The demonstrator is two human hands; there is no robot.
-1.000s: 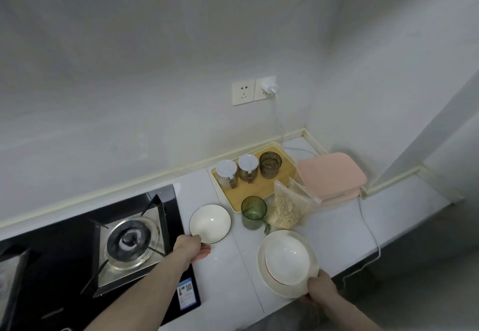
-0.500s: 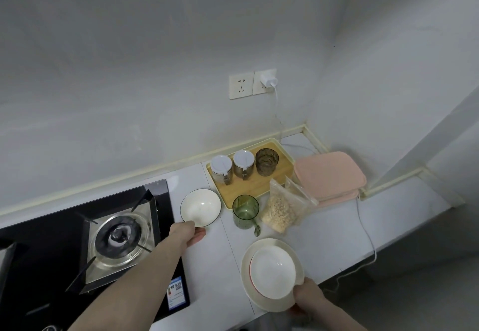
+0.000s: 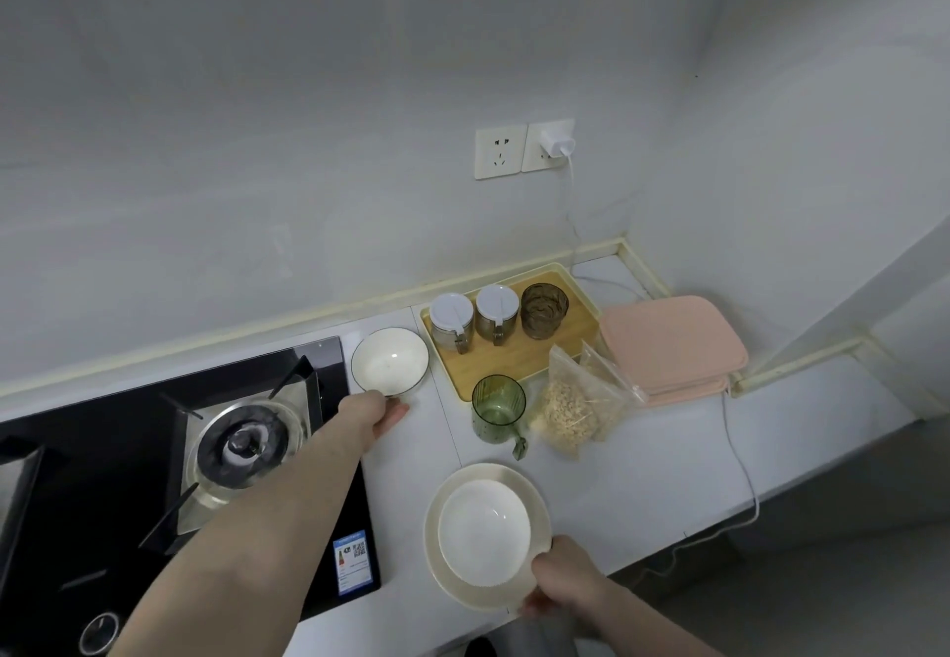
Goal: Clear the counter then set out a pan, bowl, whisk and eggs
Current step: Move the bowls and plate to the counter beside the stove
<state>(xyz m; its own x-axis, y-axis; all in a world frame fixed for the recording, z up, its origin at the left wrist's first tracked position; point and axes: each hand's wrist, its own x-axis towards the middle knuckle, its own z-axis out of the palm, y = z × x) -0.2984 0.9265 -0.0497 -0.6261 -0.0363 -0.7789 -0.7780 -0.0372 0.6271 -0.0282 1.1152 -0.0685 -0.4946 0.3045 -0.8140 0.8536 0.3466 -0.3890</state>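
A clear bag [image 3: 576, 407] holds pale crumbly bits; the green cup [image 3: 498, 407] looks empty. The left hand [image 3: 372, 417] grips the near rim of the dark-rimmed bowl [image 3: 389, 361] by the stove [image 3: 154, 451]. The right hand [image 3: 563, 582] holds the plate [image 3: 540, 497] carrying a white bowl [image 3: 483, 533] at the counter's [image 3: 668, 451] front edge.

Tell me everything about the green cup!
The green cup is see-through, like glass or plastic, with ribbed sides and a handle pointing toward the counter's front edge. It stands upright and looks empty. It sits on the white counter just in front of the wooden tray, with the bag of pale bits close on its right. No hand touches it.
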